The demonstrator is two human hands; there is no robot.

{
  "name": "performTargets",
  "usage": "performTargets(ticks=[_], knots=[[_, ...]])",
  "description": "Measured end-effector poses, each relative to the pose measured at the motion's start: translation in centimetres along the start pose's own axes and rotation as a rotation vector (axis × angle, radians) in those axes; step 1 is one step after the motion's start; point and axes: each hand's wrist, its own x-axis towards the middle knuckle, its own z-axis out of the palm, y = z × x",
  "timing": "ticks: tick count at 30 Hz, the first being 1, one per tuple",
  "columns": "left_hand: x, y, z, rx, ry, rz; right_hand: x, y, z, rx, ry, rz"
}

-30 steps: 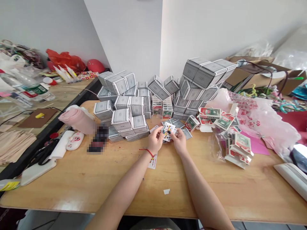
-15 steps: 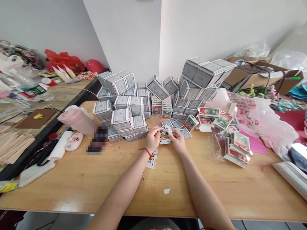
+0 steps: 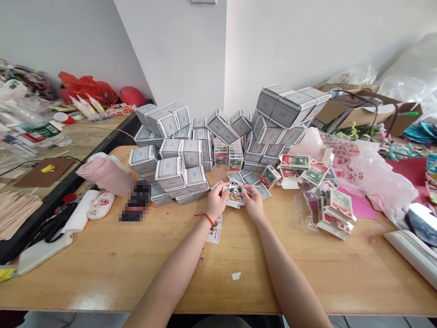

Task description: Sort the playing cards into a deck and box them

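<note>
Between my two hands are playing cards (image 3: 235, 198), face up, with a court card on top. My left hand (image 3: 217, 200), a red string bracelet at its wrist, grips their left side with thumb and fingers. On the right side my right hand (image 3: 253, 200) pinches the same cards. Just beyond lie more cards, backs up (image 3: 248, 177), flat on the table. A joker card (image 3: 215, 230) rests face up beside my left wrist. Behind stand stacked blocks folded from grey-patterned cards (image 3: 182, 177), several on the left and more on the right (image 3: 285, 107).
Red and green card boxes (image 3: 336, 209), some torn open, sit at the right near a clear wrapper and a plastic bag (image 3: 385, 171). Left are a rolled pink cloth (image 3: 104, 173), black scissors (image 3: 59, 223) and a blurred dark object (image 3: 135, 200). A white scrap (image 3: 236, 276) lies in front.
Both hands stay on the cards, and my fingers have shifted slightly on them. The whole view has moved a little, with the surroundings sliding left.
</note>
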Motion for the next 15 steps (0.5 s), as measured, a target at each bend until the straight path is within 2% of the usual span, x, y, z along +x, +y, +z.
performTargets(ticks=[4,10,15], knots=[[0.02,-0.07,-0.10,0.024,0.043,0.036,0.00,-0.03,-0.18,-0.119,-0.025,-0.012],[-0.01,0.41,-0.24,0.090,0.041,0.075,0.15,0.05,-0.21,0.004,-0.066,0.032],[0.08,0.41,-0.29,0.110,0.038,0.073,0.07,-0.05,-0.12,0.013,-0.068,0.022]])
